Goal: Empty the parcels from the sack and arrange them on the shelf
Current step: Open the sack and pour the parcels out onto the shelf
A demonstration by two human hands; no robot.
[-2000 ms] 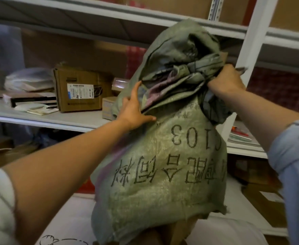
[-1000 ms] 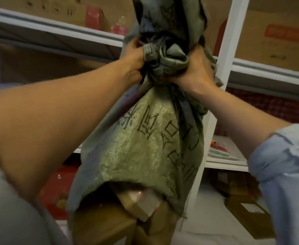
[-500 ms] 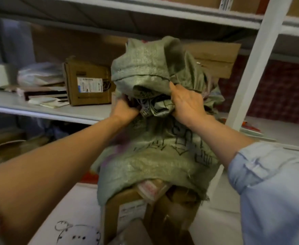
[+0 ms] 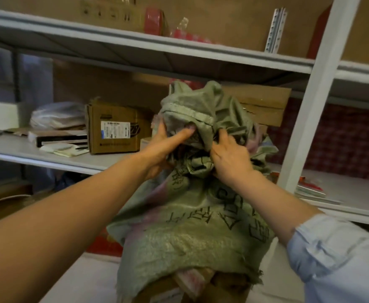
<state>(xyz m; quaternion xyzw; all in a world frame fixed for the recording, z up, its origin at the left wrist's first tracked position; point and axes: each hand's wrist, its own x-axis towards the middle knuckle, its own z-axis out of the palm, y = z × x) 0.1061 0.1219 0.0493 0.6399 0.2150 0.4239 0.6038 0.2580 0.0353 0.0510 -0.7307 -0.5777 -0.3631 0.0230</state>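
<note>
A green woven sack [image 4: 192,232] with black printed characters hangs upside down in front of me. My left hand [image 4: 166,147] grips its bunched upper part from the left, thumb pressed into the cloth. From the right, my right hand [image 4: 229,158] clutches the same bunched fabric. Brown cardboard parcels [image 4: 192,285] poke out of the sack's open lower end at the bottom of the view. Behind the sack runs the grey metal shelf [image 4: 48,154].
On the shelf stand a labelled cardboard box [image 4: 116,130], flat packets [image 4: 61,141] and a white plastic bag [image 4: 57,114]. A white upright post [image 4: 310,110] stands just right of the sack. More boxes sit on the upper shelf [image 4: 135,42]. Flat items [image 4: 310,189] lie on the right shelf.
The sack, lifted high a second ago, has come back down. Both hands have shifted their hold on the bunched top. The parcels sit lower in the view.
</note>
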